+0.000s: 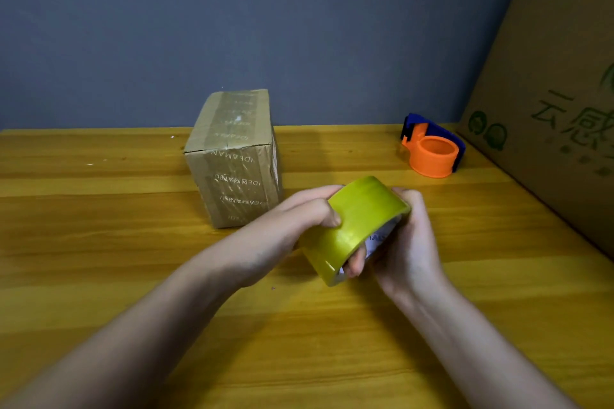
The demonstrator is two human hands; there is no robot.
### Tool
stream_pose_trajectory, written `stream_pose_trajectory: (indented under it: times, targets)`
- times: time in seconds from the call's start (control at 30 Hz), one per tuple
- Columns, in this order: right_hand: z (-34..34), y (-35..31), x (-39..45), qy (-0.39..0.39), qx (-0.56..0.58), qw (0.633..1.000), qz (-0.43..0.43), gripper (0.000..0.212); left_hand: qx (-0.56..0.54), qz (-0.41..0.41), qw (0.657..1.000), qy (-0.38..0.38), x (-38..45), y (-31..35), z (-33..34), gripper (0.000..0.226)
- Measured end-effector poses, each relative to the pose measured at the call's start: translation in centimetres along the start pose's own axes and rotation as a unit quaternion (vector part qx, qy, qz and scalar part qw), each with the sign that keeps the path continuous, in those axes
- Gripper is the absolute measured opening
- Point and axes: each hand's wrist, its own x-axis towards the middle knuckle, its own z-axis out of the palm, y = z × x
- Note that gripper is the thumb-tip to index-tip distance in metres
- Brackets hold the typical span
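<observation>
To find the loose end, I'd turn the yellow packing-tape roll (360, 219) slowly, dragging a thumbnail across its face. It is held over the surface (133, 242) at mid-view, with the taped carton (232, 156) at ten o'clock and the orange dispenser (432, 154) at two. The left grip (307, 209) curls tightly round its left side, thumb on the face. The right grip (410, 242) clasps the right rim.

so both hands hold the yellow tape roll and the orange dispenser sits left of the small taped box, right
Not quite. The head view shows the orange dispenser to the right of the small taped box, not left of it. The left hand and right hand do both hold the yellow tape roll.
</observation>
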Motion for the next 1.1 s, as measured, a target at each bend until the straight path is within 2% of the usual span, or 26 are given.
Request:
stream_pose_trajectory:
  times: [0.1,0.33,0.67,0.8,0.9,1.03,1.1]
  targets:
    - [0.3,-0.1,-0.2,0.004,0.040,0.999,0.015,0.034,0.001,0.002,1.000,0.006,0.0,-0.1,0.1,0.056]
    - [0.9,-0.1,-0.7,-0.018,0.052,0.996,0.067,0.033,-0.025,-0.009,1.000,0.009,0.0,-0.1,0.2,0.056]
    - [1.0,-0.6,-1.2,-0.008,0.066,0.994,0.091,0.066,-0.049,-0.013,0.999,0.009,-0.3,0.1,0.3,0.045]
    - [1.6,-0.9,-1.5,0.002,0.069,0.992,0.106,0.048,-0.009,-0.007,0.999,0.032,-0.2,0.2,0.4,0.059]
    - [1.8,-1.1,-1.7,0.009,0.073,0.993,0.095,0.040,0.000,0.003,0.999,0.041,-0.2,0.2,0.5,0.058]
    - [1.7,-0.9,-1.7,-0.005,0.081,0.996,0.030,0.052,0.039,0.021,0.996,0.076,-0.1,0.4,0.7,0.029]
    - [1.6,-0.9,-1.7,0.001,0.085,0.996,0.015,0.055,0.043,0.020,0.995,0.090,-0.1,0.3,0.7,0.031]
